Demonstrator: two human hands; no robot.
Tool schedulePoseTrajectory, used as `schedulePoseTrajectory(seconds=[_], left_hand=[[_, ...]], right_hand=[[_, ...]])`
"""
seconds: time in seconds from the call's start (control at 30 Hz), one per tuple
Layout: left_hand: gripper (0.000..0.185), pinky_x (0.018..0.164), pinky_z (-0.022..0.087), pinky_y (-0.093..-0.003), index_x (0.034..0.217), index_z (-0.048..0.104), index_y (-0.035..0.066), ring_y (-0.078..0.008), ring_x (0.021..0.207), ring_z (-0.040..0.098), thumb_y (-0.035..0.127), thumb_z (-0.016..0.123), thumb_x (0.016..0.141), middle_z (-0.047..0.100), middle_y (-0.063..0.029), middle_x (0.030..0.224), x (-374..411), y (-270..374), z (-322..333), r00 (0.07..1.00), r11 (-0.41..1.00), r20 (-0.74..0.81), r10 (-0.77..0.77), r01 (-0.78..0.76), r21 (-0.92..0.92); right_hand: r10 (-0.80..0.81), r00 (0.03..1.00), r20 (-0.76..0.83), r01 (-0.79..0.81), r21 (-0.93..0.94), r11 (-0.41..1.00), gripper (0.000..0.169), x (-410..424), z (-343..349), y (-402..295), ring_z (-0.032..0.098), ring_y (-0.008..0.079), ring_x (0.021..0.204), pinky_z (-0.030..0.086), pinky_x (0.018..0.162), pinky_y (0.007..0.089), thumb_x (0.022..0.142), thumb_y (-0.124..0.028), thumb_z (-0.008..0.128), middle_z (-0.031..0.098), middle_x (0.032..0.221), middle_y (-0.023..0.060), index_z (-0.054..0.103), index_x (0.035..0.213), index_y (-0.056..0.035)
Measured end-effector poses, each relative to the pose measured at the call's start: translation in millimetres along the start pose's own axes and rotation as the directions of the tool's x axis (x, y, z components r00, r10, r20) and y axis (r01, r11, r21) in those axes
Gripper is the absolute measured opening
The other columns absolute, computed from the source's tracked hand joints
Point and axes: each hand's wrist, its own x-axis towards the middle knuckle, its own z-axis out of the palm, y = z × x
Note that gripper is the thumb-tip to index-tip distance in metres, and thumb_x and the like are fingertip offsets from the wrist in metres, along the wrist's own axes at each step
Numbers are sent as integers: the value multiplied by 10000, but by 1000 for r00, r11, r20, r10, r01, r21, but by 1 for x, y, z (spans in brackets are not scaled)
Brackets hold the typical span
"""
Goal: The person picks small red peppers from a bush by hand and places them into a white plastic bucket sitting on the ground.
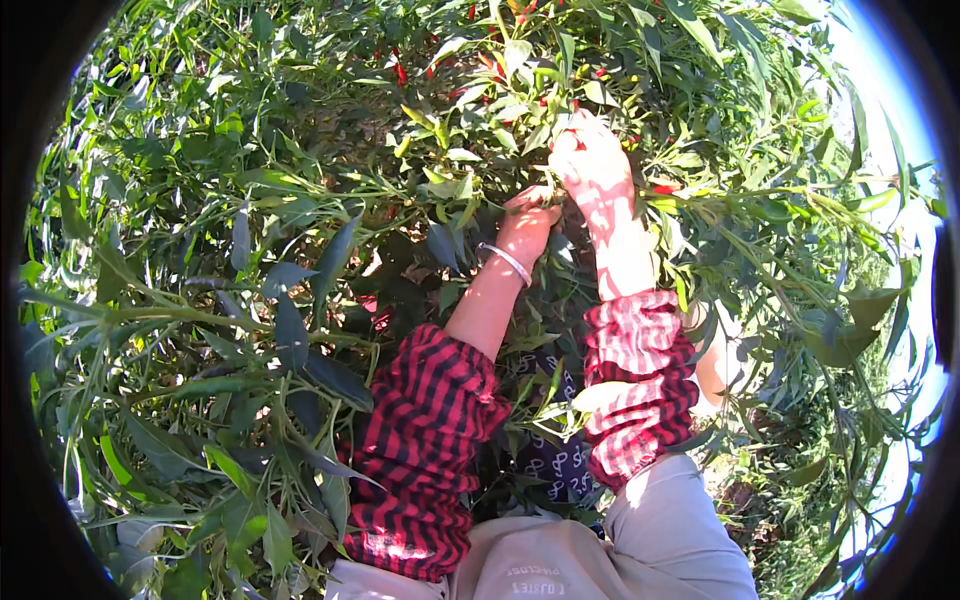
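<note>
Chili pepper plants with green leaves surround both hands, and several red chili peppers (401,73) hang among the foliage ahead. My left hand (534,206), with a bangle (506,262) on its wrist, is at a stem, its fingertips partly hidden by leaves. Above and to the right of it, my right hand (589,150) has its fingers curled around something red, which looks like chili peppers. Another red chili pepper (664,190) shows just right of my right wrist. Both forearms wear pushed-up sleeves in red and black.
Leafy branches (187,315) reach across from the left, and a long stem with green chili peppers (847,214) extends on the right. A dark patterned cloth (551,457) lies between the forearms, above light trousers (675,525). Grassy ground shows at lower right.
</note>
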Motion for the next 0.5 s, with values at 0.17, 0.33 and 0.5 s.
schedulePoseTrajectory(seconds=[0.17, 0.33, 0.5], left_hand=[[81, 651, 432, -260, 854, 617, 34, -131, 663, 547, 40, 571, 788, 605, -25, 754, -2, 1, -23, 979, 981, -202, 23, -61, -184], [133, 704, 387, -231, 961, 589, 55, -107, 710, 502, 118, 503, 882, 565, -7, 718, -4, 6, -25, 998, 988, -50, 37, -44, -145], [133, 644, 403, -247, 889, 647, 15, -124, 666, 524, 52, 547, 809, 589, -20, 701, -10, 12, -21, 986, 984, -156, 54, -79, -162]], right_hand=[[574, 778, 256, -614, 113, 782, 140, -94, 26, -90, 514, 107, 648, 350, 465, 180, 896, -138, 532, 560, 862, 35, 518, 989, -35], [560, 811, -171, -584, -297, 755, 161, -197, -81, -130, 511, 126, 703, 360, 535, 204, 891, -140, 536, 560, 906, 40, 518, 1021, -45], [182, 850, -494, -517, -715, 471, 198, -235, -207, -140, 510, 154, 778, 364, 621, 235, 884, -135, 539, 558, 957, 51, 517, 1059, -45]])
